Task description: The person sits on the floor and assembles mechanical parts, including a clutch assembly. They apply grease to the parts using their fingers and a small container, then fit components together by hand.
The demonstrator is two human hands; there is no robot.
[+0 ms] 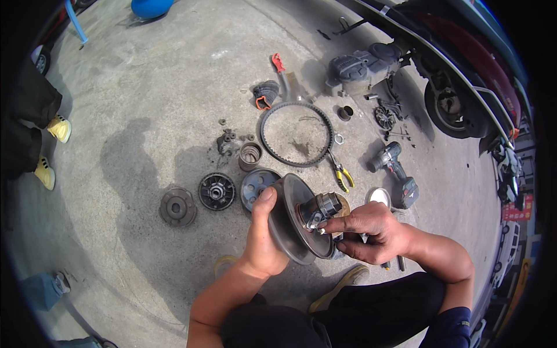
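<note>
My left hand [265, 235] grips a metal belt pulley [299, 246] by its outer rim, thumb over the edge, holding it tilted above the ground. A dark cylindrical hub [325, 207] stands out from the pulley's right face. My right hand [374, 232] reaches in with the index finger stretched to a slot at the hub's base. Something white, like grease, shows at that fingertip. The thumb is apart below it, and no held object is visible between them. Behind the pulley lies a grey round drum [253, 188], partly hidden.
On the concrete lie a toothed belt [264, 145], pliers [343, 177], a cordless driver [397, 171], a clutch plate [178, 206], a finned disc [217, 192], a spring [250, 154] and a white round container [380, 197]. A scooter wheel [449, 107] is at right. Another person's shoes [59, 128] stand left.
</note>
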